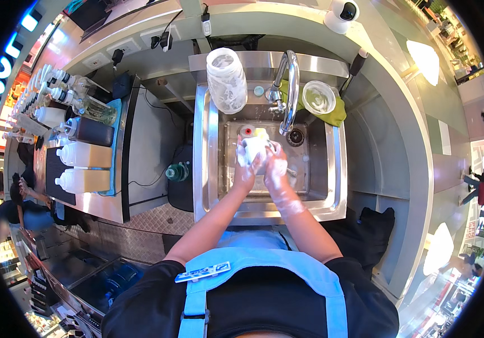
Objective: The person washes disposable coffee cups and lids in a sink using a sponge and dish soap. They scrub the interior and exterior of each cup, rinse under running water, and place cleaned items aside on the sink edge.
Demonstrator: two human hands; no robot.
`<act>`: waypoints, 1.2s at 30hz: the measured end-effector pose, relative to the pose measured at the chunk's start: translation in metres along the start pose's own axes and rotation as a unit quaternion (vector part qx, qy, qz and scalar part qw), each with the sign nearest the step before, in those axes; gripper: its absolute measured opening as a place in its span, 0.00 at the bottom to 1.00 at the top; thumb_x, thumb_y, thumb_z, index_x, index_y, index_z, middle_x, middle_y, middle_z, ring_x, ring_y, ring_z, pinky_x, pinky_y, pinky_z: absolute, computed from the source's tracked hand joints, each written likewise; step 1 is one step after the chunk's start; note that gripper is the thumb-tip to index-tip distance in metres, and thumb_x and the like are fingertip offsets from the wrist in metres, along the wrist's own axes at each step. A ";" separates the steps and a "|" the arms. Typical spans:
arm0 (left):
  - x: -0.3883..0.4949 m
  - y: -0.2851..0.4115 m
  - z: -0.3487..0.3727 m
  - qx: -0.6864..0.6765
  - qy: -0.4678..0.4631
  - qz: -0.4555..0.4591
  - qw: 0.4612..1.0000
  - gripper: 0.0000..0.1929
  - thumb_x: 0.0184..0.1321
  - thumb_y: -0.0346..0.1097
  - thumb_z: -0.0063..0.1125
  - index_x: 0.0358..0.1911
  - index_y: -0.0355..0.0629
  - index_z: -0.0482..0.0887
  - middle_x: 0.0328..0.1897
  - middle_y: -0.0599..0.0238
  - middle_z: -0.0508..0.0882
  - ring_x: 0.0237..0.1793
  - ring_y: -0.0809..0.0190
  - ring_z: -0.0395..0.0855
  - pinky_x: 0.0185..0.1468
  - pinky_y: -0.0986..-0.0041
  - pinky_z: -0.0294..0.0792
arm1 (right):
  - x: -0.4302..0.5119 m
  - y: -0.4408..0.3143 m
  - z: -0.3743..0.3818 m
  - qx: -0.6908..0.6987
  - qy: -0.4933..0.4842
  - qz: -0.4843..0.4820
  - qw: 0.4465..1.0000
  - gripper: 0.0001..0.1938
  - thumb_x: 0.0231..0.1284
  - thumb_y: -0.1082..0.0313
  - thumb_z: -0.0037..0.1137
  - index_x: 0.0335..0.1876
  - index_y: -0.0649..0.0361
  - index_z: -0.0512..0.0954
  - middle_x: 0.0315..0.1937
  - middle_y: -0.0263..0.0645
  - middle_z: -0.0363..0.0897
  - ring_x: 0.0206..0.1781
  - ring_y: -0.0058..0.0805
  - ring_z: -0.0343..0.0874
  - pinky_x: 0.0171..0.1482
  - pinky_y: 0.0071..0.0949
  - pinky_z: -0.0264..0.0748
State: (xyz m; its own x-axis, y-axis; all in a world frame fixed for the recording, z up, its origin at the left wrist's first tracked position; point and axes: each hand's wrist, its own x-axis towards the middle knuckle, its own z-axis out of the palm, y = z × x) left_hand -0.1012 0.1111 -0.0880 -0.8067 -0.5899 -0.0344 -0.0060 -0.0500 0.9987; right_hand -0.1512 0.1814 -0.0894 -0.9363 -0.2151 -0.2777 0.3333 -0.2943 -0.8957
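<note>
Over the basin of a stainless steel sink [201, 186], suds cover both my hands. Between them is a soapy, whitish item with a yellow part [262, 134], perhaps a sponge; foam and blur hide its exact shape. My left hand [247, 162] is on its left side and my right hand [275, 158] on its right. Just beyond them lies a round thing with a red centre [247, 131]. A chrome faucet [293, 91] arches over the basin beside the drain [296, 137]. Foam coats a large translucent plastic jar [227, 84] on the back left rim.
A clear round tub [318, 98] rests on a green cloth [338, 113] at the back right. Pump and squeeze bottles [85, 154] crowd the left counter. A green bottle [177, 172] stands between counter and sink. A white camera [341, 16] sits on the upper ledge.
</note>
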 end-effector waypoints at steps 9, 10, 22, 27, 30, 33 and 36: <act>0.030 0.030 -0.037 -0.400 -0.153 -0.471 0.771 0.26 0.63 0.59 0.33 0.52 0.48 0.74 0.48 0.62 0.81 0.45 0.55 0.80 0.45 0.58 0.74 | 0.007 -0.066 -0.039 -0.576 -0.386 -0.397 0.601 0.23 0.43 0.73 0.51 0.51 0.50 0.75 0.54 0.43 0.71 0.58 0.51 0.68 0.55 0.47 0.67; 0.031 0.028 -0.038 -0.369 -0.189 -0.489 0.767 0.26 0.63 0.59 0.34 0.52 0.48 0.74 0.48 0.63 0.81 0.44 0.55 0.81 0.41 0.58 0.76 | 0.011 -0.072 -0.042 -0.580 -0.423 -0.442 0.538 0.24 0.43 0.71 0.52 0.52 0.50 0.74 0.56 0.42 0.70 0.58 0.51 0.67 0.54 0.48 0.67; 0.032 0.015 -0.008 -0.354 -0.119 -0.407 0.833 0.26 0.59 0.64 0.35 0.51 0.57 0.75 0.45 0.68 0.81 0.37 0.60 0.82 0.23 0.62 0.74 | -0.006 -0.056 -0.027 -0.463 -0.205 -0.283 0.815 0.10 0.46 0.72 0.56 0.37 0.57 0.78 0.47 0.44 0.77 0.54 0.44 0.72 0.53 0.46 0.68; 0.029 0.022 -0.008 -0.351 -0.101 -0.405 0.838 0.26 0.62 0.61 0.32 0.52 0.52 0.73 0.46 0.66 0.81 0.40 0.57 0.81 0.27 0.64 0.73 | 0.012 -0.070 -0.031 -0.668 -0.168 -0.322 0.650 0.14 0.44 0.72 0.54 0.40 0.49 0.79 0.47 0.43 0.77 0.48 0.44 0.75 0.54 0.46 0.66; 0.028 0.023 -0.008 -0.315 -0.111 -0.391 0.858 0.27 0.61 0.61 0.33 0.53 0.52 0.73 0.46 0.65 0.80 0.43 0.57 0.80 0.31 0.64 0.75 | 0.008 -0.069 -0.025 -0.465 -0.168 -0.258 0.830 0.09 0.45 0.74 0.53 0.35 0.58 0.78 0.47 0.48 0.75 0.47 0.48 0.74 0.52 0.42 0.68; 0.025 0.019 -0.005 -0.364 -0.109 -0.420 0.824 0.26 0.61 0.60 0.35 0.54 0.53 0.72 0.48 0.64 0.80 0.48 0.57 0.78 0.43 0.62 0.74 | 0.001 -0.064 -0.026 -0.499 -0.211 -0.340 0.769 0.11 0.44 0.74 0.52 0.37 0.57 0.78 0.49 0.46 0.72 0.50 0.46 0.72 0.53 0.41 0.66; 0.025 0.010 0.000 -0.235 -0.124 -0.341 0.902 0.27 0.62 0.57 0.37 0.61 0.54 0.67 0.54 0.68 0.76 0.49 0.59 0.77 0.45 0.57 0.72 | 0.013 -0.058 -0.041 -0.553 -0.173 -0.434 0.690 0.12 0.43 0.71 0.53 0.38 0.58 0.78 0.48 0.44 0.73 0.47 0.47 0.72 0.50 0.44 0.65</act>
State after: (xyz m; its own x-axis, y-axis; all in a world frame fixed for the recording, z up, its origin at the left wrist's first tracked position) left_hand -0.1208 0.0957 -0.0790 -0.8177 -0.0975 -0.5673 -0.3462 -0.7041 0.6200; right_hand -0.1868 0.2335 -0.0555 -0.5840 -0.6701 0.4582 -0.8036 0.3974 -0.4430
